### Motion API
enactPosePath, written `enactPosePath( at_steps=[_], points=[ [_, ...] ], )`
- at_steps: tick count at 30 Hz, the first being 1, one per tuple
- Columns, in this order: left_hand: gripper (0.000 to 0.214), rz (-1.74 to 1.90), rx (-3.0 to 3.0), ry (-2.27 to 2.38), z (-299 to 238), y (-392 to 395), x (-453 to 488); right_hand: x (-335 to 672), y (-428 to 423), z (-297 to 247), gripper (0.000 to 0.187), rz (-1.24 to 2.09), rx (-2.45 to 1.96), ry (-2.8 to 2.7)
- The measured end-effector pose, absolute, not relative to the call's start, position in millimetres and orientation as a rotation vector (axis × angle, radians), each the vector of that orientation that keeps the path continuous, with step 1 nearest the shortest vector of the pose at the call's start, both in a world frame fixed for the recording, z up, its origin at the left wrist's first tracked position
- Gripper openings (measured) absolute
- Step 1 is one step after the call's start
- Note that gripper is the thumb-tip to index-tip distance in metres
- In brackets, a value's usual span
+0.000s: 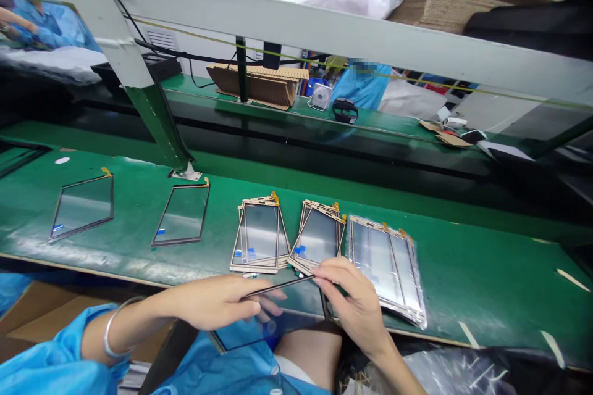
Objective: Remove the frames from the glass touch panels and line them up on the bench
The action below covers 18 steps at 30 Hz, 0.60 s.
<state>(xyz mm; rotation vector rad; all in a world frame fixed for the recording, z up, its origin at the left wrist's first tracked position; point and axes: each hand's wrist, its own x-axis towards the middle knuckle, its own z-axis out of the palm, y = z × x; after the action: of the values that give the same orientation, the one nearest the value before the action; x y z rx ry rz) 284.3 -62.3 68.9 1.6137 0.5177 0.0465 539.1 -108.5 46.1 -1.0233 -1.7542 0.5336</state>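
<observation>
fingers on the left hand point(217, 301) are curling loosely around one end of a thin glass panel point(278, 287), while the right hand point(354, 302) is pinching its other end, thumb and fingertips closed on it. it's hovering edge-on over the green bench point(463, 271), just in front of the stacked panels point(319, 237).

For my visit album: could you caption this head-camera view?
Both hands hold a thin glass panel edge-on above stacked panels on a green bench.

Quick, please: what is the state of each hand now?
Left hand: closed on the glass panel.
Right hand: pinching the same panel's far edge.
</observation>
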Motion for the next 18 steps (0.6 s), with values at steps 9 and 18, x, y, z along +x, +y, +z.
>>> enactPosePath(
  at_steps=[9, 18],
  points=[
    [0.045, -0.058, 1.316, 0.43, 62, -62, 286, 535, -113, 45, 0.013, 0.47, -1.02, -1.652],
    [0.045, -0.042, 1.088, 0.366, 52, -43, 285, 547, -131, 45, 0.015, 0.092, -0.966, -1.823]
  ],
)
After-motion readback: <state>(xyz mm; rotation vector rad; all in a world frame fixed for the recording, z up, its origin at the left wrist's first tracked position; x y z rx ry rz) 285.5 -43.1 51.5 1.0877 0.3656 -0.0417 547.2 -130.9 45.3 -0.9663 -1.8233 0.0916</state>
